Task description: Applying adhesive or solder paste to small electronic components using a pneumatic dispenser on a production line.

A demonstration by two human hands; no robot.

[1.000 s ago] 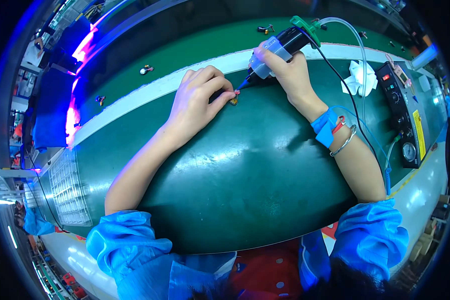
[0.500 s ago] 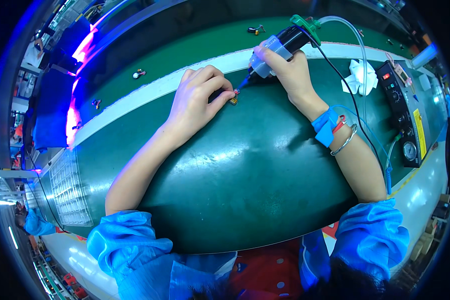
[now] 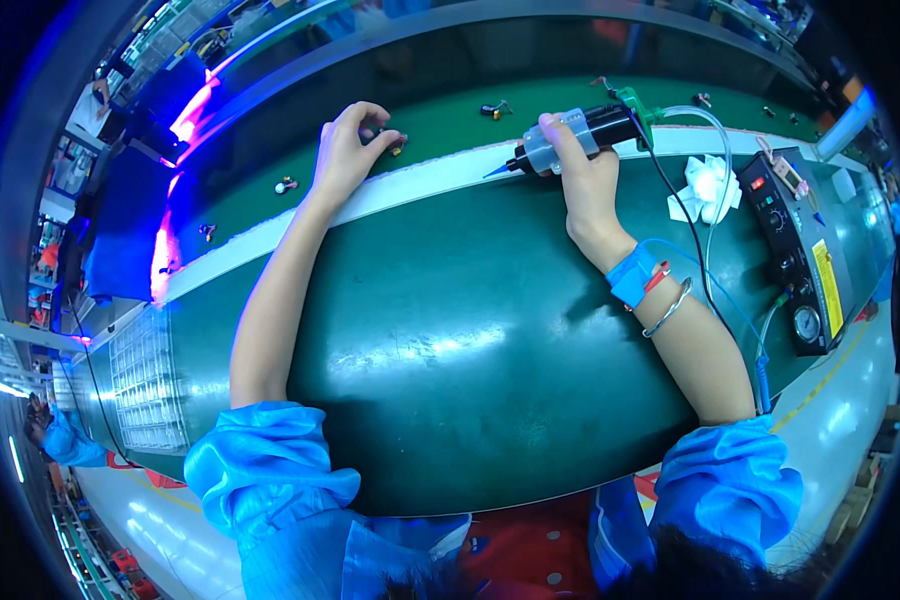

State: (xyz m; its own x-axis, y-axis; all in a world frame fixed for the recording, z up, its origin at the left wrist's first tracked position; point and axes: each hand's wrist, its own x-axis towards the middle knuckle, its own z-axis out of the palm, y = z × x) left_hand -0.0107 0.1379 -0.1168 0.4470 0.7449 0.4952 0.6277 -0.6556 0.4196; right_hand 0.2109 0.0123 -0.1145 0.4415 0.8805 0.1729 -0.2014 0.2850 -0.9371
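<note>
My left hand (image 3: 350, 152) reaches over the green belt, its thumb and fingers curled in a pinch. At the thumb tip shows a small yellow-and-dark component (image 3: 397, 151); the fingers hide part of it. My right hand (image 3: 592, 195) is wrapped round a glue dispensing syringe (image 3: 542, 150), with a translucent barrel, black ends and a thin blue needle. The syringe lies nearly level above the white belt edge, its needle pointing left, apart from the component. A green cap (image 3: 634, 112) at its rear carries a clear hose.
Small components lie spaced along the belt, among them a black one (image 3: 494, 110) and a white-topped one (image 3: 285, 186). Crumpled white tissue (image 3: 707, 188) and a black dispenser box (image 3: 792, 250) with a gauge stand at right. Clear trays (image 3: 145, 380) lie at left. Hose and cables hang near my right arm.
My left hand has moved away and left with the component, from the green table to over the belt. The syringe has swung nearer level, and its needle has parted from the component.
</note>
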